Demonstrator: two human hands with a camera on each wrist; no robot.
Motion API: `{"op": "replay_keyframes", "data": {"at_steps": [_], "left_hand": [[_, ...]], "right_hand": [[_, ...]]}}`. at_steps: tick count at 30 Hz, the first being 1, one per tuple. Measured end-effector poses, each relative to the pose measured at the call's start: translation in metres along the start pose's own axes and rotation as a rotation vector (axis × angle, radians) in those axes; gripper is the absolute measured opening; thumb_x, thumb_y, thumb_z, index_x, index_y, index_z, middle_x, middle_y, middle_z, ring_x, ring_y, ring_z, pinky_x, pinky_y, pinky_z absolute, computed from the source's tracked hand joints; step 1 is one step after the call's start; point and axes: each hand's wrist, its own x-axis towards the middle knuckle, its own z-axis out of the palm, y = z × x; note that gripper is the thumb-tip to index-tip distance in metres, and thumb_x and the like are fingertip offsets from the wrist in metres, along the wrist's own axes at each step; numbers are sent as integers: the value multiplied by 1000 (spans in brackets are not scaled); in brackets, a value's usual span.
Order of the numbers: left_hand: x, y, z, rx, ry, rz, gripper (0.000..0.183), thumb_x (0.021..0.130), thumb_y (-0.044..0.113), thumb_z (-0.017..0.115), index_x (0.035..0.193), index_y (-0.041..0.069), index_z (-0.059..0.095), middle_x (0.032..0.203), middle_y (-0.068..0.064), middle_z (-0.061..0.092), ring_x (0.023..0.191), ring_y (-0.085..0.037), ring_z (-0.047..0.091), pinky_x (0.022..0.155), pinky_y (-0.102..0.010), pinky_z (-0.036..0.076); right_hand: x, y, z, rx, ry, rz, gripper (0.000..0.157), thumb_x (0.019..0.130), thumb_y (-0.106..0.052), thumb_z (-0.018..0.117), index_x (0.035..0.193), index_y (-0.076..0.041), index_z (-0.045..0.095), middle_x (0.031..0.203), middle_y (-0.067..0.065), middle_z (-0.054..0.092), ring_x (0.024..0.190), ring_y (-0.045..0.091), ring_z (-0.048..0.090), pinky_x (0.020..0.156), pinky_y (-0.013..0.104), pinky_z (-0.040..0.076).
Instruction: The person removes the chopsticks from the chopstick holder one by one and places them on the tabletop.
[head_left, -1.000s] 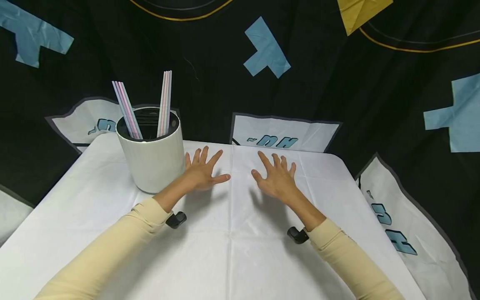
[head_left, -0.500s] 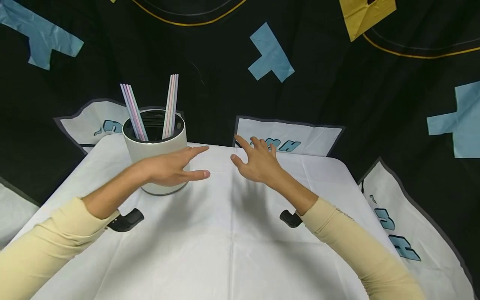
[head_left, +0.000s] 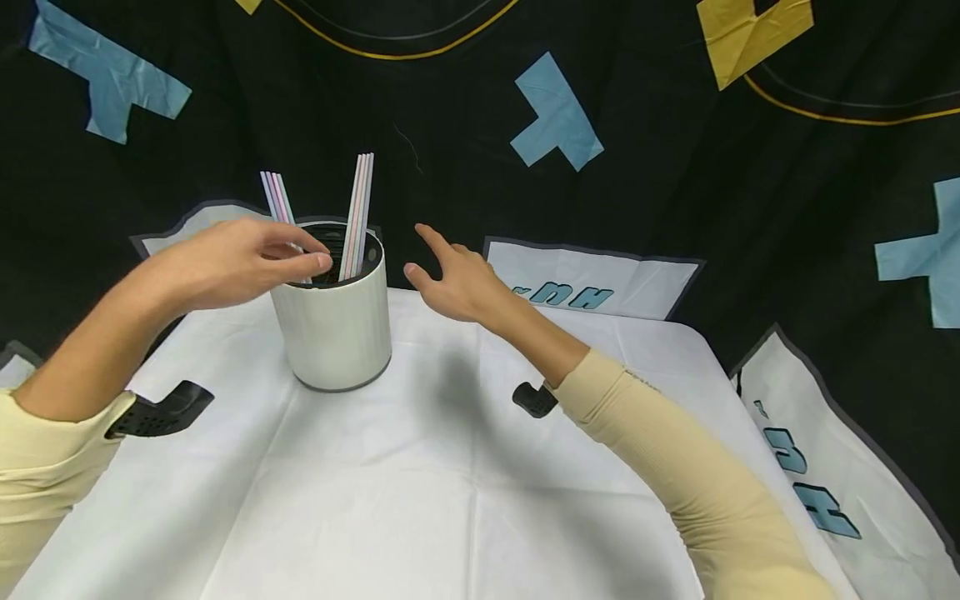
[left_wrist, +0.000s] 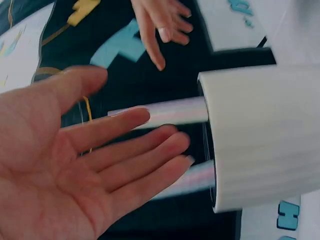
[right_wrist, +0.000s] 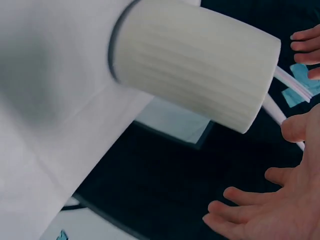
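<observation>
A white ribbed cylindrical holder (head_left: 339, 337) with a black inner rim stands upright at the back left of the table. Two bundles of pastel straws rise from it: a left bundle (head_left: 277, 196) and a right bundle (head_left: 357, 215). My left hand (head_left: 232, 262) hovers at the holder's rim, in front of the left bundle and partly hiding it. In the left wrist view its fingers (left_wrist: 145, 165) are loosely extended and hold nothing. To the right of the holder, my right hand (head_left: 461, 283) hangs in the air, fingers spread, touching nothing.
A white cloth covers the table (head_left: 375, 508). Behind it hangs a black cloth (head_left: 442, 117) with blue and yellow patches. White printed corners (head_left: 585, 279) show beyond the table's back and right edges. Black wrist cameras are on both forearms.
Both hands have lifted from over the table and moved left. The left hand has come round from the holder's right side to its rim; the right hand has neared the holder.
</observation>
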Motion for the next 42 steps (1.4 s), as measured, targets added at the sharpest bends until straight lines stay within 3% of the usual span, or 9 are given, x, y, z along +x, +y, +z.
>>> {"op": "replay_keyframes", "data": {"at_steps": [5, 10, 12, 16, 22, 28, 33, 38, 42], "left_hand": [[6, -27, -8, -90, 197, -130, 63, 105, 52, 42, 144, 4, 52, 142, -30, 51, 124, -51, 49, 102, -70, 45], [19, -54, 4, -269, 338, -244, 61, 107, 49, 38, 143, 2, 52, 138, -29, 55, 122, -47, 52, 107, -65, 44], [26, -64, 11, -354, 332, -265, 62, 107, 48, 38, 148, 2, 47, 142, -30, 51, 125, -48, 52, 110, -63, 42], [39, -81, 24, -512, 223, -249, 70, 107, 49, 36, 159, 2, 27, 155, -32, 36, 138, -50, 42, 115, -61, 36], [53, -95, 38, -719, 95, -206, 69, 109, 46, 28, 162, 3, 14, 163, -25, 24, 148, -41, 33, 122, -54, 30], [62, -99, 46, -773, 111, -212, 71, 108, 51, 30, 162, 7, 19, 158, -20, 33, 115, -10, 57, 115, -47, 41], [63, -98, 51, -797, 113, -205, 72, 107, 52, 34, 162, 6, 22, 158, -23, 35, 89, 6, 62, 103, -40, 49], [65, -84, 61, -789, 105, -191, 73, 106, 53, 39, 162, 8, 23, 159, -23, 36, 111, -14, 66, 101, -43, 51], [70, -65, 71, -820, 107, -183, 71, 105, 51, 44, 161, 10, 27, 159, -22, 37, 134, -38, 53, 103, -48, 49]], "right_hand": [[16, -15, 7, 125, 14, 15, 66, 104, -51, 42, 163, -30, 19, 160, 10, 42, 137, 31, 53, 111, 51, 47], [31, -21, 20, 284, 8, 79, 61, 106, -51, 40, 160, -27, 27, 155, 7, 49, 132, 29, 58, 107, 50, 49], [36, -23, 25, 364, -10, 121, 59, 106, -51, 39, 159, -27, 30, 157, 6, 47, 139, 29, 51, 112, 52, 45], [44, -27, 38, 497, -32, 190, 58, 106, -52, 39, 159, -29, 32, 164, 1, 36, 149, 29, 37, 120, 53, 35], [54, -31, 58, 621, 25, 247, 54, 105, -51, 44, 154, -30, 41, 160, 0, 43, 145, 27, 43, 118, 50, 39], [57, -30, 71, 741, 86, 272, 49, 104, -47, 48, 149, -28, 50, 152, -2, 53, 131, 22, 58, 103, 38, 54], [52, -21, 71, 779, 120, 258, 49, 104, -45, 50, 148, -24, 53, 151, 1, 54, 131, 22, 58, 100, 37, 56], [42, -6, 63, 792, 130, 257, 49, 104, -42, 51, 148, -20, 53, 149, 4, 56, 129, 22, 60, 99, 37, 57], [30, 12, 52, 799, 123, 273, 49, 105, -41, 51, 149, -19, 51, 150, 5, 54, 125, 25, 63, 101, 38, 56]]}}
